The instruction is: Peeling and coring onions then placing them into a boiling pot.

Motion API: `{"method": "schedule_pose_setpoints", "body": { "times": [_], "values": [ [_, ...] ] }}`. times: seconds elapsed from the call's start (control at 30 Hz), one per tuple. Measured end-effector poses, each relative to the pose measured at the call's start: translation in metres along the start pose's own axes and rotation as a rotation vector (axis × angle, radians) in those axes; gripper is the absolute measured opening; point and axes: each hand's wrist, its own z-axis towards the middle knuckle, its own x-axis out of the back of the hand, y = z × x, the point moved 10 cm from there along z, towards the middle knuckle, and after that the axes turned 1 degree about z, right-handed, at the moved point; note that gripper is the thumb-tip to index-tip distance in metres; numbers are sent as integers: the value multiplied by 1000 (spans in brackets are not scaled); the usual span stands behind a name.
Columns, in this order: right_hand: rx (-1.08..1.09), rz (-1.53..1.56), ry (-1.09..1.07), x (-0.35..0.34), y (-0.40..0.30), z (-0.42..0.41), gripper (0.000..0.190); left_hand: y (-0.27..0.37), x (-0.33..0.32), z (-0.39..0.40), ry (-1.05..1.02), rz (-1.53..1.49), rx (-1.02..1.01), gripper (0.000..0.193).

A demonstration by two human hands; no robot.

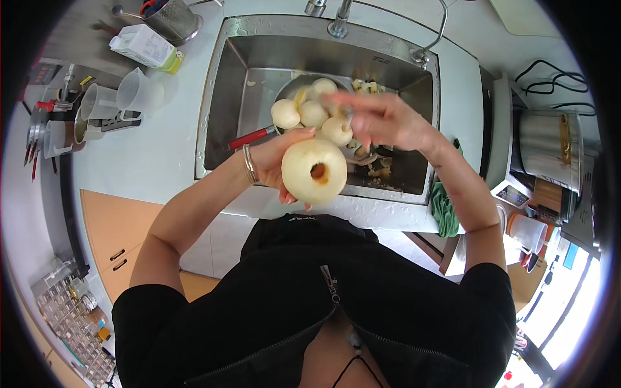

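My left hand [276,160] holds a peeled, pale round fruit [301,182], which looks like a pear, at the sink's front edge. A round hole with a browned inside faces up from it. Over the sink, my right hand [388,121] is blurred by motion, fingers partly spread. A small greyish thing shows by its fingers; whether the hand grips it is unclear. Beneath lie several more peeled fruits [285,114] heaped in a round metal vessel [286,87]; one cored fruit [336,132] has a hole. A red handle [251,137] sticks out left of the heap.
The steel sink [233,92] also holds peelings and cut scraps [381,169]. A faucet [338,26] rises behind it. A green cloth [444,209] hangs over the counter edge at right. A carton [145,46] and plastic measuring jugs [133,92] stand at left, a large metal pot [546,145] at right.
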Motion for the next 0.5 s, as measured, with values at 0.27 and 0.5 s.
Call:
{"method": "schedule_pose_setpoints", "body": {
  "times": [0.27,0.5],
  "values": [
    [-603,901,367,12,189,-59,23,17,-5,-6,-265,-353,-338,85],
    [-508,942,566,7,133,-44,31,20,6,-29,-65,-204,-529,84]
  ]
}}
